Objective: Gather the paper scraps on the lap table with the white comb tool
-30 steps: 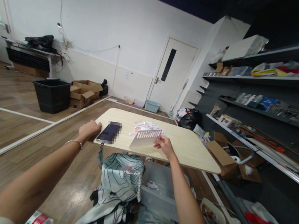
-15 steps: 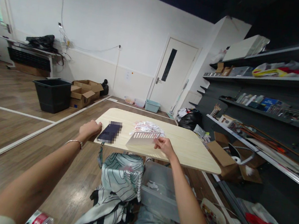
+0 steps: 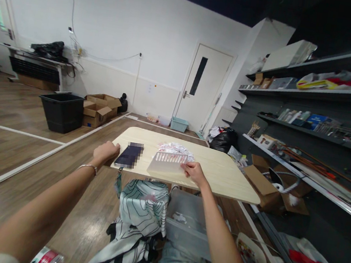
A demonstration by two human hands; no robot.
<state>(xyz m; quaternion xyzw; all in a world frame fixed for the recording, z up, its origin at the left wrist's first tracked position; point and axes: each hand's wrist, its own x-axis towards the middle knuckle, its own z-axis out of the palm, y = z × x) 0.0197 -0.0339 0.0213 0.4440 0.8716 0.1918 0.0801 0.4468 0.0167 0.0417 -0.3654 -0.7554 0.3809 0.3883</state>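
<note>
The right hand [image 3: 193, 170], pinching the slotted card [image 3: 164, 166] at three o'clock, has levelled its slots towards scraps [image 3: 176, 148] at twelve.

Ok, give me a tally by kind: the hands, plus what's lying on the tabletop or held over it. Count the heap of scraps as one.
Hands: 2 (left hand, right hand)
Slotted pale sheet, in the right hand: 1
Dark phone-like device: 1
Heap of scraps: 1
Total: 5
</note>
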